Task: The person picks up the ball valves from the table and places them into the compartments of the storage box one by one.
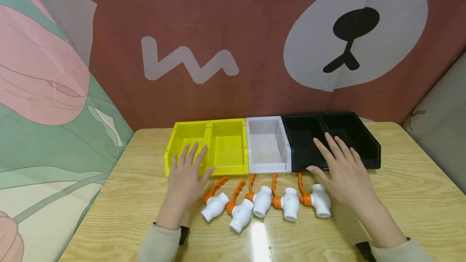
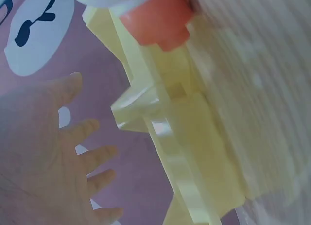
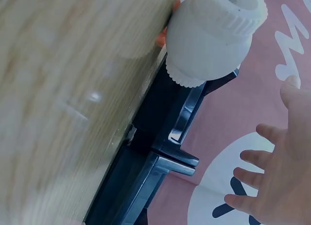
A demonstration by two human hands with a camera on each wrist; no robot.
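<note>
Lying before bins point(image 1: 268, 148) (wooden tabletop point(image 1: 120, 209)): white valves point(image 1: 262, 202)

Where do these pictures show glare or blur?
Head view: white glare on the wooden table, near the valves; left wrist view: glints on the yellow bins, table grain blurry; right wrist view: shiny edges on the black bins, table grain soft.

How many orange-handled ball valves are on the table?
5, in a row in front of the bins: leftmost valve, second valve, middle valve, fourth valve, and rightmost valve, nearest the right hand.
</note>
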